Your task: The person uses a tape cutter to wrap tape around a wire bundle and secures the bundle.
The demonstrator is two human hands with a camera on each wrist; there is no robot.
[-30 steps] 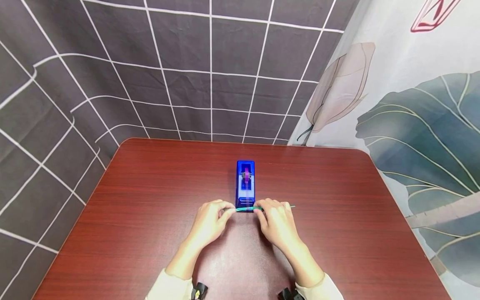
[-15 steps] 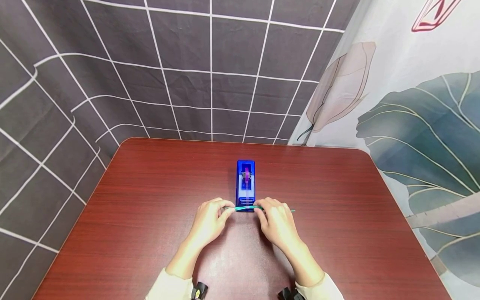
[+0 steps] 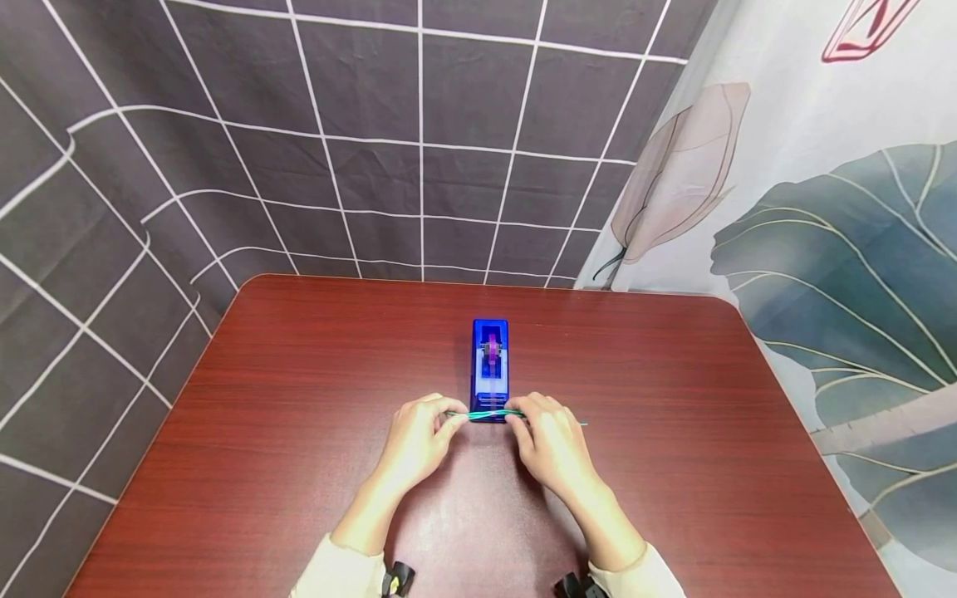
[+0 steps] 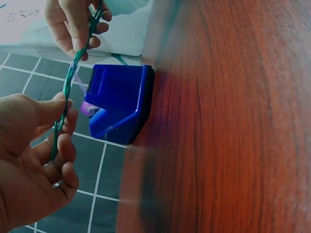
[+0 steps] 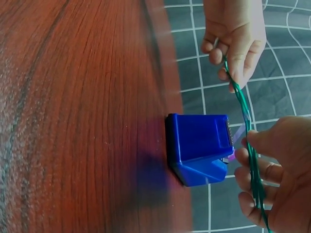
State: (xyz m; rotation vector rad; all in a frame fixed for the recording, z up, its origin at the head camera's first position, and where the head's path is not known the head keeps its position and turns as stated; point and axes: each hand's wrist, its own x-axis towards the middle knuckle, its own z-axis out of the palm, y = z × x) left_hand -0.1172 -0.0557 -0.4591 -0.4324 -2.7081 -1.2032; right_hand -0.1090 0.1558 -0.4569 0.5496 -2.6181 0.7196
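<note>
A blue tape dispenser (image 3: 476, 365) stands upright on the table, its toothed cutter facing me and a purple roll (image 3: 491, 349) inside. Just in front of and above that cutter, a thin bundle of green wires (image 3: 488, 414) stretches between my hands. My left hand (image 3: 420, 436) pinches one end between thumb and fingers; my right hand (image 3: 555, 442) pinches the other side, with a loose tail sticking out past it. A strip of clear purplish tape (image 5: 238, 131) runs from the dispenser to the middle of the bundle and touches it, also visible in the left wrist view.
The reddish-brown wooden table (image 3: 299, 374) extends around the dispenser. Behind it hangs a dark grey cloth (image 3: 374, 166) with a white grid. A white curtain (image 3: 785, 100) with leaf prints hangs at the right.
The loose tail of the wires beyond my right hand has dipped slightly. Both hands keep nearly the same place and hold, and the dispenser stays put.
</note>
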